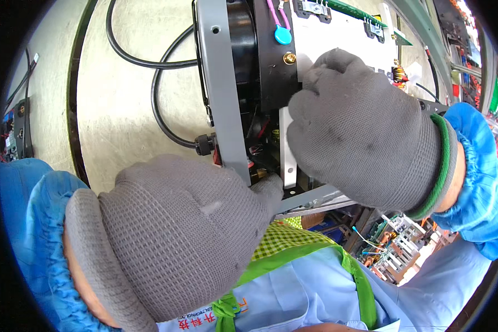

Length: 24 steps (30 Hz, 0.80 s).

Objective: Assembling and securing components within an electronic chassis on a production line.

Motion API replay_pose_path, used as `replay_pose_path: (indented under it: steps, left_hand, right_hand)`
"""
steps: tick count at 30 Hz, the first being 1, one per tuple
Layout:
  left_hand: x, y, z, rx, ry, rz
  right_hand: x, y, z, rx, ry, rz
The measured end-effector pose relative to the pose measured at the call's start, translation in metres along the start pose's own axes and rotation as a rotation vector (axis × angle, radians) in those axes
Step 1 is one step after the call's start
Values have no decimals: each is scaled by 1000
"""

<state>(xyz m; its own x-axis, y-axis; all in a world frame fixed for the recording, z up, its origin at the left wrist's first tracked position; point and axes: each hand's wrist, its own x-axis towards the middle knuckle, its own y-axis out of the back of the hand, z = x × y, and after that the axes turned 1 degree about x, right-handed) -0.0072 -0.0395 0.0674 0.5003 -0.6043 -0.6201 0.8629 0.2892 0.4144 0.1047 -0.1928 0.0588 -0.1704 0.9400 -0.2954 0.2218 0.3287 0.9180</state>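
An electrical unit in a grey metal chassis (220, 83) stands on the bench before me. My left hand (182, 238), in a grey knit glove, is closed around the chassis's near left corner. Its thumb reaches inside, beside some wires, and its fingertips are hidden. My right hand (365, 133), gloved alike, makes a fist over the unit's right part, above a white bar (287, 146). What it holds, if anything, cannot be seen. Beyond it are a black plate (276, 72) with a brass screw (289, 58), and a blue disc component (283, 35) on pink leads.
A black cable (156, 94) loops over the bench (122, 122) left of the unit and enters through a cable gland (205, 144). A green circuit board (354, 12) lines the far side. At lower right, behind my arm, sit other circuit assemblies (395, 243).
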Motion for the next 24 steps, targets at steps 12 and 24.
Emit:
replay_pose_path:
  steps: [12, 24]
  left_hand:
    - [-19, -13, 4, 100, -66, 243]
    - [-49, -28, -55, -1114, -394, 1272]
  right_hand:
    - [-21, 8, 29, -23, 61, 420]
    - [-178, -89, -95, 195, -516, 96]
